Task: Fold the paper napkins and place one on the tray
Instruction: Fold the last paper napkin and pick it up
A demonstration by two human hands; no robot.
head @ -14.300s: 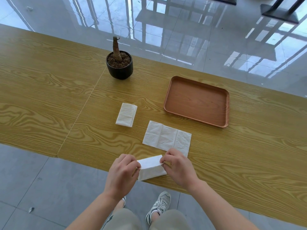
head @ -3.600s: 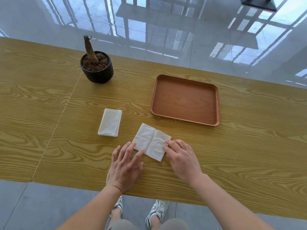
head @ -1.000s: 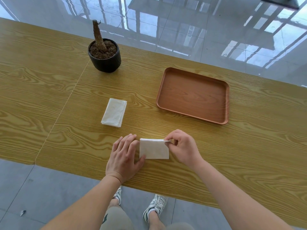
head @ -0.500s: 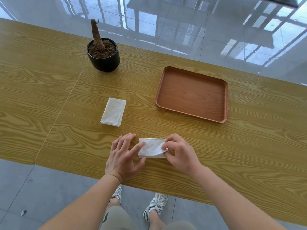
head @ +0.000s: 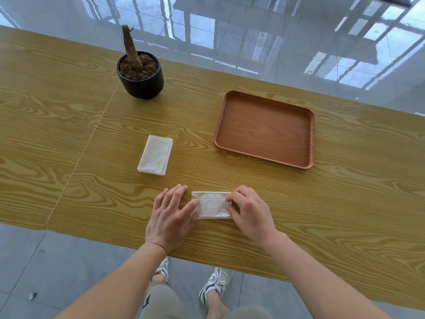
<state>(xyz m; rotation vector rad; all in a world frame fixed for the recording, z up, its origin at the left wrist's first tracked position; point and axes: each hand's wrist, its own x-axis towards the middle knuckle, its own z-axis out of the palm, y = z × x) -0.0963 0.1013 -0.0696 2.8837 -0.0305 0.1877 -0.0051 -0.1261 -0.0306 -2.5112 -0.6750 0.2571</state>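
Head view: napkin [head: 212,204] folded down to a narrow strip

A second ago the napkin between my hands was a broader rectangle; now it lies flat near the front edge of the table [head: 69,134] as a narrow strip, white and slightly crumpled. My left hand [head: 171,215] lies flat, fingers straight, thumb touching the strip's left end; my right hand [head: 249,212] pinches the right end with curled fingers. Folding looks nearly done to me. Another folded napkin [head: 156,155] sits farther back on the left; the tray [head: 264,132], well apart, holds nothing yet
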